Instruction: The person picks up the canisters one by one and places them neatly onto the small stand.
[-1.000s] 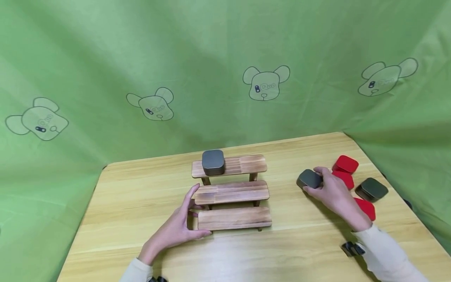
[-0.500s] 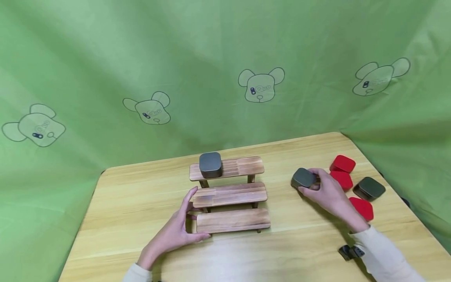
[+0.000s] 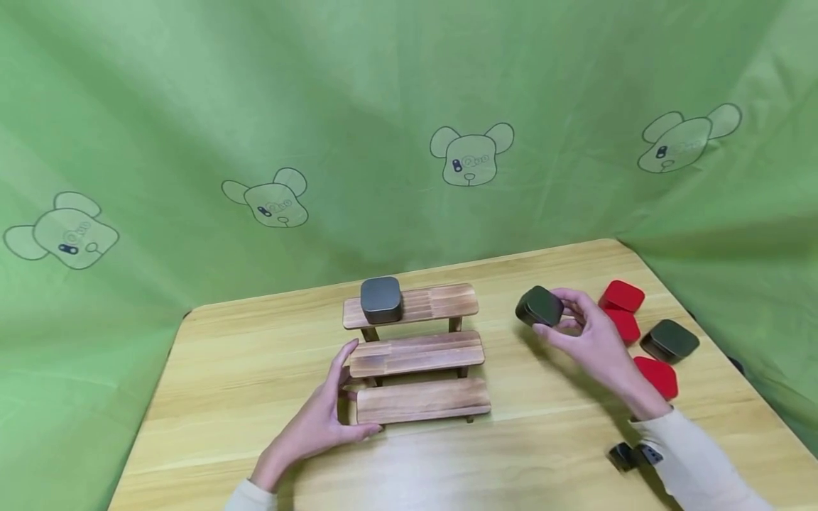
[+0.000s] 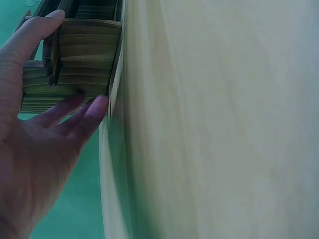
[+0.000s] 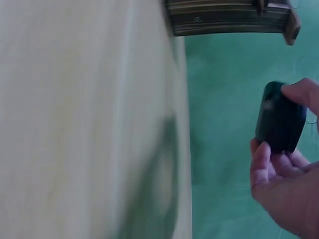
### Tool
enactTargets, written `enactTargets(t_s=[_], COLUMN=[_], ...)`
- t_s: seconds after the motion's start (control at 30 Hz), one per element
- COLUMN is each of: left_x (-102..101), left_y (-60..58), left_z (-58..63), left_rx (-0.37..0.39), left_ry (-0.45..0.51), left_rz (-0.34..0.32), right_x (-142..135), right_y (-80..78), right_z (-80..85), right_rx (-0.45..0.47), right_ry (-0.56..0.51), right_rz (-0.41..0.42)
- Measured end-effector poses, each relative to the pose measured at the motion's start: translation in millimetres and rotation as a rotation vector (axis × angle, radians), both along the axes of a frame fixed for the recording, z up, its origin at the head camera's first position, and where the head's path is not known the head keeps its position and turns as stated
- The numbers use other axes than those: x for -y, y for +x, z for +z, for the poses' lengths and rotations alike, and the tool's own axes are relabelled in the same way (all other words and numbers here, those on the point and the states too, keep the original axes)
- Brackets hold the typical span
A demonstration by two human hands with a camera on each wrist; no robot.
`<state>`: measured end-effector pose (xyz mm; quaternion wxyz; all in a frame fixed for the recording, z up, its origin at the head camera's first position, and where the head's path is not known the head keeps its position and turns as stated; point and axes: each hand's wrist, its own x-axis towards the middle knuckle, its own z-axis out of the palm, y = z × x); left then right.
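A three-step wooden display stand (image 3: pixel 418 404) stands on the table. My left hand (image 3: pixel 316 419) grips its left end, thumb at the front of the lowest step and fingers spread toward the steps behind; in the left wrist view, the thumb (image 4: pixel 32 35) and fingertips lie against the stand's end. My right hand (image 3: pixel 594 341) pinches a dark green rounded-square tin (image 3: pixel 542 306) between thumb and fingers. This tin (image 5: pixel 280 119) is raised off the table and slightly tilted. A dark grey tin (image 3: pixel 381 299) sits at the left of the top step.
To the right, beyond my right hand, lie several red tins, one at the back (image 3: pixel 623 295) and one nearer (image 3: pixel 657 377), plus another dark green tin (image 3: pixel 671 341). A green cloth backdrop (image 3: pixel 371 142) encloses the wooden table (image 3: pixel 255 355).
My right hand has lifted the dark green tin from the table and moved it slightly left, tilting it. The left hand stays at the stand's end.
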<state>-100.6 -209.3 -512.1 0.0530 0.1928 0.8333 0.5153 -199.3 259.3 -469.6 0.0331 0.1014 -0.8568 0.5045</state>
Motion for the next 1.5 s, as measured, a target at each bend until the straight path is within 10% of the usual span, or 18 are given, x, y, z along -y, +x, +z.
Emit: enactTargets(t_s=[0.57,1.5], left_x=[-2.6,-1.7], left_y=[-2.1,0.6], left_z=[-2.1,-2.2], left_rx=[-0.001,0.002], left_ry=[0.070,0.077], left_rz=[-0.014,-0.006], right_x=[33.8,92.2], right_y=[-5.3,-16.4], right_z=[34.7,55.4], right_rx=[-0.037,-0.121], right_ry=[-0.403,-0.190], right_rz=[0.176,0.295])
